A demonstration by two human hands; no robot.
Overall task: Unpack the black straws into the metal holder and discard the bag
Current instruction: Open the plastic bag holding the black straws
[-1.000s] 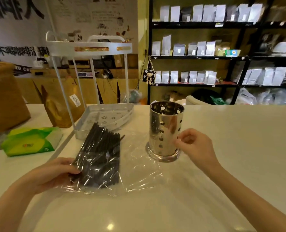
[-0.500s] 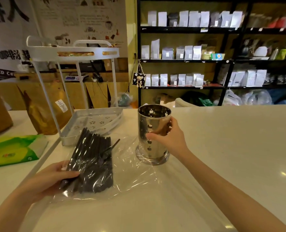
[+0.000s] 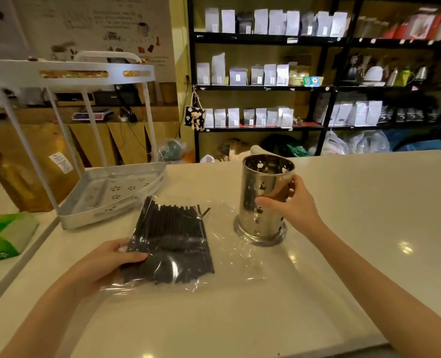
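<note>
Standing upright on the white counter (image 3: 343,202), the metal holder (image 3: 264,200) was clasped around its side by the right hand (image 3: 293,206). Left of the holder, black straws (image 3: 173,244) lay inside the clear bag (image 3: 229,257), the left hand (image 3: 108,262) pinching their near end.

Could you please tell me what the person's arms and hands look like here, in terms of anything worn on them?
Both forearms are bare as far as the picture shows, with no sleeves in view. The left hand and right hand wear no gloves, and no rings, watch or bracelets are visible on the fingers or wrists. Fingernails are too small to judge.
</note>
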